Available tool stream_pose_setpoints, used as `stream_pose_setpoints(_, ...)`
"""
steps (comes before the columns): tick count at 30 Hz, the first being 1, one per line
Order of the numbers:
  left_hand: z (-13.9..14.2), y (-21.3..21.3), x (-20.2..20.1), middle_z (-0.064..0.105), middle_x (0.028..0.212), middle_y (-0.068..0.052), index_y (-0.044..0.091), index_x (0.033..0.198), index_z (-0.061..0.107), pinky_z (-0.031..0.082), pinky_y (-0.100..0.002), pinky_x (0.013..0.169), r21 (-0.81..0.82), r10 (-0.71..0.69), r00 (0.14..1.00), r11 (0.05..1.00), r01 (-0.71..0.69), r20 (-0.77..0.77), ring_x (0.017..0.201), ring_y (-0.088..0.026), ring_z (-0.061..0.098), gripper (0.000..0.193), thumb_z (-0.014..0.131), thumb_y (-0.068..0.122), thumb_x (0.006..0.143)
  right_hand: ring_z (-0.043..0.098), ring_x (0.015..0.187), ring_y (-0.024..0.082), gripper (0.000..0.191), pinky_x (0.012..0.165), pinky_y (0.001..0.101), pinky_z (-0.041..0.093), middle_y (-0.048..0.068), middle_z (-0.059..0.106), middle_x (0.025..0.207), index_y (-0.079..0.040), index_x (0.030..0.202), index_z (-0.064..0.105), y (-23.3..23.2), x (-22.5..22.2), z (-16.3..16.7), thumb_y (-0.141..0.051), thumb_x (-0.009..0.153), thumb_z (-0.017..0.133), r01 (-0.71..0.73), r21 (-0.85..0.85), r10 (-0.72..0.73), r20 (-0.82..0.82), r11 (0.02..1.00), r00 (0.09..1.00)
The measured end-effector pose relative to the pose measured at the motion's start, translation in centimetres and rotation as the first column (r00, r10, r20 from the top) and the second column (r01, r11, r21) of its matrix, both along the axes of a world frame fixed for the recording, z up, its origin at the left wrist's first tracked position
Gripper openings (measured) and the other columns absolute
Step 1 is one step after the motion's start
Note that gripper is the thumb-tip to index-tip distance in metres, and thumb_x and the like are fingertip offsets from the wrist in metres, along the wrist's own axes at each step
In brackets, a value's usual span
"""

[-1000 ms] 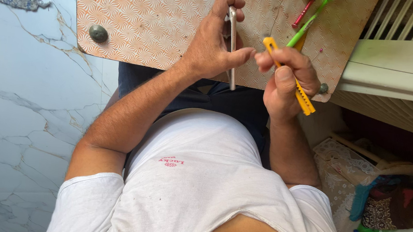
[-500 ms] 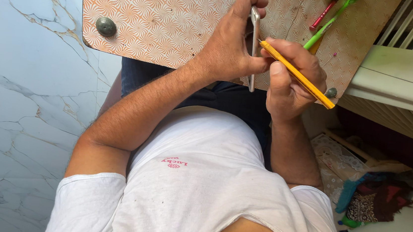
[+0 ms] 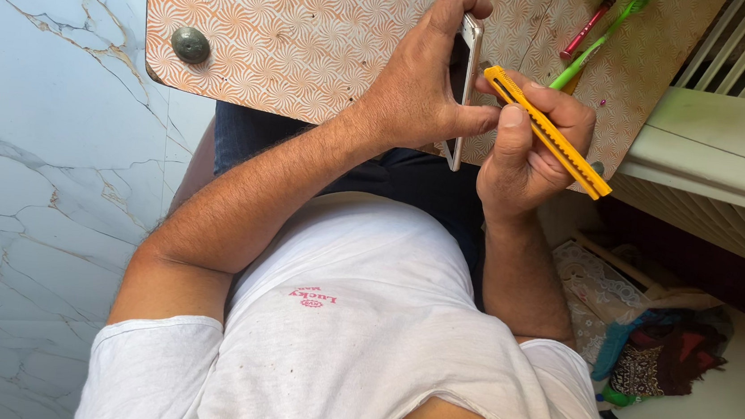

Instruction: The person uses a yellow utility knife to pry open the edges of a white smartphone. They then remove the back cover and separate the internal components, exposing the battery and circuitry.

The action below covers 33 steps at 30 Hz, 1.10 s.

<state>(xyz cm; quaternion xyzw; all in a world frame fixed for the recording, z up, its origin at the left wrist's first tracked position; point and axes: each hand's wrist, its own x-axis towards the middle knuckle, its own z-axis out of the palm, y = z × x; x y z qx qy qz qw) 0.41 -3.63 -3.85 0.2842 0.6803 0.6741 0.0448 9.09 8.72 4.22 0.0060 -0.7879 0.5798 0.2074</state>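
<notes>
My left hand (image 3: pixel 419 88) grips a slim white phone (image 3: pixel 464 83) held on edge above an orange patterned board (image 3: pixel 298 32). My right hand (image 3: pixel 531 147) is closed around a yellow utility knife (image 3: pixel 548 131), its tip end close to the phone's edge. The two hands touch at the thumbs. Whether the blade is out is hidden.
A round metal knob (image 3: pixel 190 43) sits on the board's near left corner. A green tool (image 3: pixel 598 41) and a red pen (image 3: pixel 589 26) lie at the board's far right. White slatted furniture (image 3: pixel 728 151) stands right; a bag of cloth scraps (image 3: pixel 656 351) lies below it. Marble floor (image 3: pixel 35 162) is left.
Both hands and the board sit slightly higher and closer in view. The knife has tilted so its front end points at the phone's edge.
</notes>
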Motion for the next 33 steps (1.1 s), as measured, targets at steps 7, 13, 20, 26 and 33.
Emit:
stream_pose_setpoints(7, -0.16, -0.25, -0.19, 0.052, 0.132, -0.015, 0.012, 0.149, 0.027, 0.061, -0.043, 0.109, 0.025, -0.063, 0.996, 0.998, 0.061, 0.069, 0.125, -0.029, 0.064, 0.099, 0.097, 0.033, 0.081, 0.074, 0.103, 0.029, 0.021, 0.098, 0.0402, 0.064, 0.026, 0.068, 0.123, -0.001, 0.127, 0.048, -0.31, -0.01, -0.15, -0.008, 0.111, 0.06, 0.001, 0.004, -0.001, 0.014, 1.0, 1.0)
stream_pose_setpoints(13, -0.24, -0.42, -0.06, 0.052, 0.132, -0.016, 0.013, 0.149, 0.026, 0.063, -0.043, 0.109, 0.015, -0.074, 0.993, 0.997, 0.073, 0.088, 0.127, -0.03, 0.065, 0.097, 0.094, 0.03, 0.082, 0.075, 0.103, 0.029, 0.021, 0.098, 0.0393, 0.064, 0.026, 0.069, 0.123, -0.001, 0.126, 0.047, -0.6, -0.01, -0.07, -0.009, 0.112, 0.061, -0.002, 0.028, 0.002, 0.017, 1.0, 1.0)
stream_pose_setpoints(20, -0.38, -0.38, -0.01, 0.05, 0.136, -0.016, 0.014, 0.15, 0.023, 0.064, -0.044, 0.11, 0.014, -0.075, 0.995, 0.997, 0.074, 0.071, 0.132, -0.032, 0.063, 0.096, 0.092, 0.029, 0.084, 0.074, 0.103, 0.028, 0.02, 0.098, 0.0377, 0.064, 0.026, 0.068, 0.123, -0.001, 0.126, 0.047, -0.78, -0.17, 0.08, -0.009, 0.112, 0.06, -0.006, 0.036, 0.005, 0.017, 0.999, 1.0)
stream_pose_setpoints(26, -0.36, -0.43, -0.05, 0.048, 0.139, -0.017, 0.013, 0.151, 0.022, 0.062, -0.046, 0.111, 0.0, -0.081, 0.994, 0.997, 0.081, 0.067, 0.134, -0.033, 0.06, 0.101, 0.095, 0.036, 0.085, 0.075, 0.104, 0.027, 0.02, 0.097, 0.0367, 0.064, 0.027, 0.068, 0.124, -0.001, 0.125, 0.046, -0.86, -0.22, 0.19, -0.008, 0.112, 0.06, -0.016, 0.069, 0.015, 0.024, 0.998, 1.0)
stream_pose_setpoints(33, -0.02, -0.47, 0.19, 0.047, 0.14, -0.017, 0.014, 0.152, 0.022, 0.063, -0.046, 0.111, 0.006, -0.08, 0.992, 0.997, 0.079, 0.098, 0.136, -0.033, 0.058, 0.102, 0.096, 0.04, 0.087, 0.075, 0.105, 0.028, 0.02, 0.098, 0.0376, 0.065, 0.027, 0.068, 0.124, -0.001, 0.125, 0.046, -0.62, -0.13, 0.34, -0.007, 0.113, 0.059, -0.025, 0.145, 0.02, 0.037, 0.989, 0.999)
